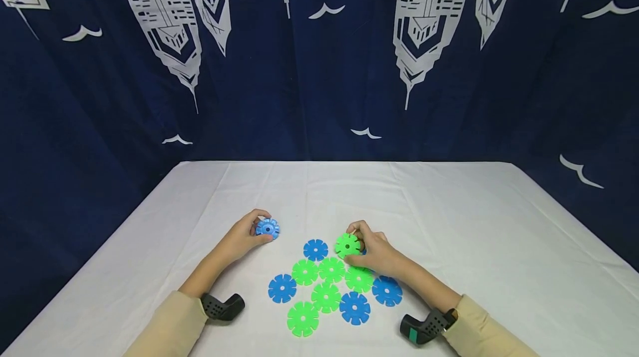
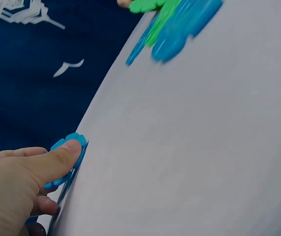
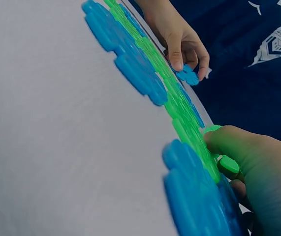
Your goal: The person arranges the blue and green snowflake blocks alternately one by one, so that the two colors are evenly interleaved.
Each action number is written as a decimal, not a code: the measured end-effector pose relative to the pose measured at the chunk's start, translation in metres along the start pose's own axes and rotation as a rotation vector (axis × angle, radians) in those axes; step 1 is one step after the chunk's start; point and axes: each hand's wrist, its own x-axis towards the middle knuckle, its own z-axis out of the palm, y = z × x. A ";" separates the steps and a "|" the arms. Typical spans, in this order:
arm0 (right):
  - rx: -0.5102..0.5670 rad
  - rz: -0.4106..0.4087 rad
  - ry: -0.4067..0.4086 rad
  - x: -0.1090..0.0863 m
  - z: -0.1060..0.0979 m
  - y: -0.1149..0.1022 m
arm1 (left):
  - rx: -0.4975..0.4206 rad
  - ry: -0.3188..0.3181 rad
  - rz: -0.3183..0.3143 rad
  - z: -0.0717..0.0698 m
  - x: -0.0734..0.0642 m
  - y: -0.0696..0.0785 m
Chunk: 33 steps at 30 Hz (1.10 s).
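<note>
My left hand point(image 1: 246, 238) pinches a blue notched plastic disc point(image 1: 268, 229) by its edges, raised at the left of the other discs. In the left wrist view the thumb covers much of this blue disc; whether it is one piece or several stacked, I cannot tell. At the right, my right hand point(image 1: 378, 251) holds a green notched disc point(image 1: 346, 245) between thumb and fingers, tilted up so its face shows. In the right wrist view only parts of that green disc point(image 3: 229, 166) appear past the fingers. Behind the right hand another blue disc is mostly hidden.
Several flat discs lie on the white tablecloth point(image 1: 239, 190) between the forearms, among them a green disc point(image 1: 303, 319), a blue disc point(image 1: 282, 288) and another blue disc point(image 1: 355, 308). A dark blue printed curtain point(image 1: 309, 80) hangs behind the table. Each wrist carries a black camera.
</note>
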 end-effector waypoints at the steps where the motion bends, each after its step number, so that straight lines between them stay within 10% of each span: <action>1: 0.010 -0.011 -0.005 0.000 0.000 0.000 | 0.007 0.010 -0.006 -0.002 0.000 -0.003; 20: 0.131 -0.064 -0.052 0.004 0.001 0.002 | 0.216 0.077 -0.029 -0.017 0.000 -0.024; 33: 0.160 0.057 0.060 0.006 0.006 -0.007 | 0.231 0.066 -0.034 -0.015 -0.003 -0.021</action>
